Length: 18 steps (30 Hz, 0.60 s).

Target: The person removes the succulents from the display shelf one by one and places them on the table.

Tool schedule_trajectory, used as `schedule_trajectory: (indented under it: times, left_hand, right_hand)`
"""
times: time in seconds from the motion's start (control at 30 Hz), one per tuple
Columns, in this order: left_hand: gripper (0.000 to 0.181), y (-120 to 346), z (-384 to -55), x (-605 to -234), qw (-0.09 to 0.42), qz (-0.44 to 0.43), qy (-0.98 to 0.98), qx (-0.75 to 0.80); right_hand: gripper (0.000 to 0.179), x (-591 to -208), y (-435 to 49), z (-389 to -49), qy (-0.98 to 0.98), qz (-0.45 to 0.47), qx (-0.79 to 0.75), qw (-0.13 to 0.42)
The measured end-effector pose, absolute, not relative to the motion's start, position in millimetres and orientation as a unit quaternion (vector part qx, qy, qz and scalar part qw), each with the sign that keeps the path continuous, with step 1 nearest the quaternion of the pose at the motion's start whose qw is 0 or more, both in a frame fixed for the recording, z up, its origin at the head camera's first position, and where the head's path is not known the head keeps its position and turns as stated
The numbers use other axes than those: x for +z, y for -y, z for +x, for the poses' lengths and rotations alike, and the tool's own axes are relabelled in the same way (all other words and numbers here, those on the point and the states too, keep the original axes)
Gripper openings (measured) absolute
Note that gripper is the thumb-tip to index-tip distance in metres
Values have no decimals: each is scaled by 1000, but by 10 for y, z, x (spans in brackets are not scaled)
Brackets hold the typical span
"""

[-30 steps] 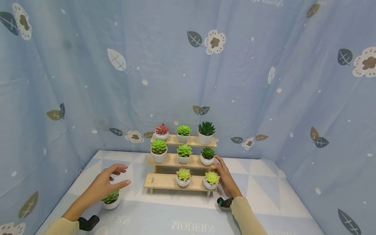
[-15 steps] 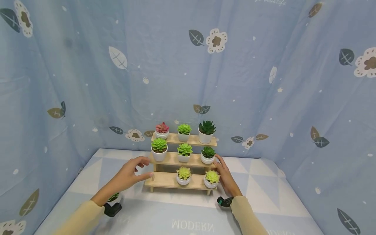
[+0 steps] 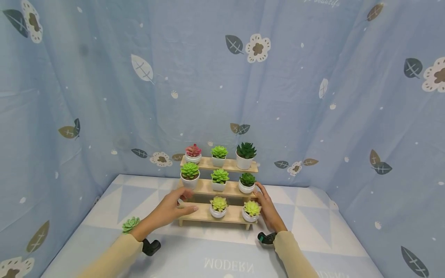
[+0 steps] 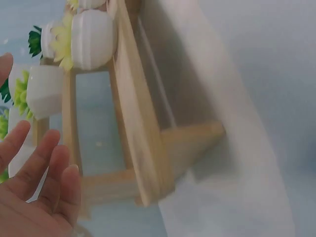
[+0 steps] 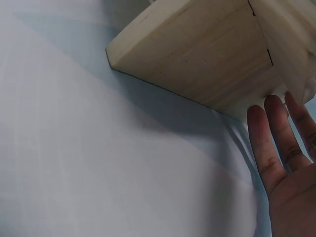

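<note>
**Reaching for the wooden stand from both ends**

The person's left hand has been crossing from beside the loose succulent and is now hovering at the stand's left end, thumb and fingers spreading apart, gripping nothing. At the opposite end, the right hand is staying put, fingers lying nearly straight by the wood; whether they are truly pressing it or only grazing it, I'm not able to tell from this angle. That shift is putting a hand at each end, so the work seems to be centring on the stand itself, which is standing upright on the table between them. Three potted succulents are sitting on its top tier, three more on the middle one, and two yellow-green succulents on the lowest. Well apart from these, the loose succulent is peeking out from behind the left forearm.
</note>
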State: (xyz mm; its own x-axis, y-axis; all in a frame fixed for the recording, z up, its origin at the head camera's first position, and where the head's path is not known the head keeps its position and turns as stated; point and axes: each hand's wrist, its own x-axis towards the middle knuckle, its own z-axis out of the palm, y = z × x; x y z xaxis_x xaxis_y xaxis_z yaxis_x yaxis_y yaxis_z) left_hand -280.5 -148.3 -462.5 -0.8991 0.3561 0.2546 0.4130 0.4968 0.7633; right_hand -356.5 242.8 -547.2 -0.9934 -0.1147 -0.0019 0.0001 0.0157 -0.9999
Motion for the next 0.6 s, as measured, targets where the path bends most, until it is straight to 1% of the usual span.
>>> schedule_trajectory:
  times: [0.2,0.4,0.6]
  left_hand:
    - [51,1325,-2835,-4658,20,-232,845,-481]
    - [54,1211,-2880,-4730,4,-219,821,-527]
    - [55,1094,-2917,-4808,2,-222,812,-539]
  right_hand:
    - [58,-5468,-2438,-3566,-717,-38,-695,39]
    - [58,-5458,-2431,-3542,-720,-36,-692,40]
    - [59,-5460,-2405,-3522,-722,-32,-690,39]
